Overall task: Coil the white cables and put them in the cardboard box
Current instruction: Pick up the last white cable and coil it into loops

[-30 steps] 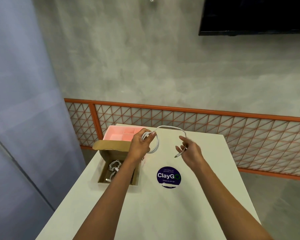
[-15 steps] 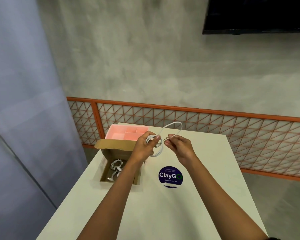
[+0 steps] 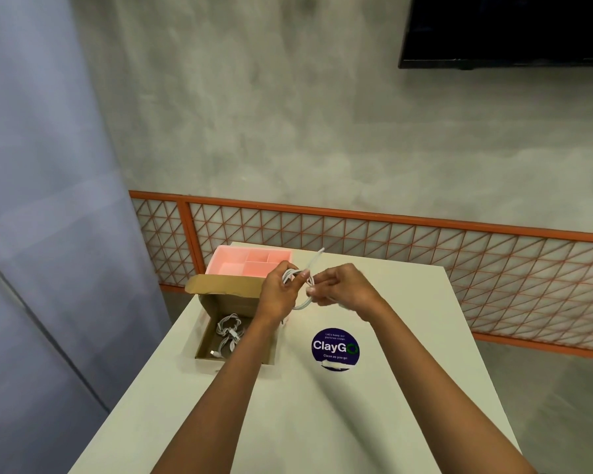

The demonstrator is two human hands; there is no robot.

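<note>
Nearest me the bench [image 3: 322, 422] is bare except for the round ClayGo sticker [image 3: 335, 348]. To its left sits the cardboard box [image 3: 235, 360], flap up at the back, with coiled white cables [image 3: 228, 331] already lying inside.

Just beyond the box, above the bench, my left hand [image 3: 278, 295] is closed around the loops of the white cable [image 3: 302, 304] I am winding, and my right hand [image 3: 339, 285] pinches the same cable right beside it, our fingertips nearly touching. One loose end [image 3: 317, 256] sticks up and away from the bundle, towards the pink divided tray [image 3: 250, 261] behind the box.

That loose end is my worry. If I ease my left grip before it is wound or tucked, I expect the springy loops to open and the coil to sprawl. If I pull the tail too hard with my right hand, it could drag the loops off my left fingers. Carrying the coil to the box, the tail might catch the raised flap or hook into the cables already there and tangle. I cannot see the plug on the tail clearly, so I cannot tell how readily it would snag.
</note>
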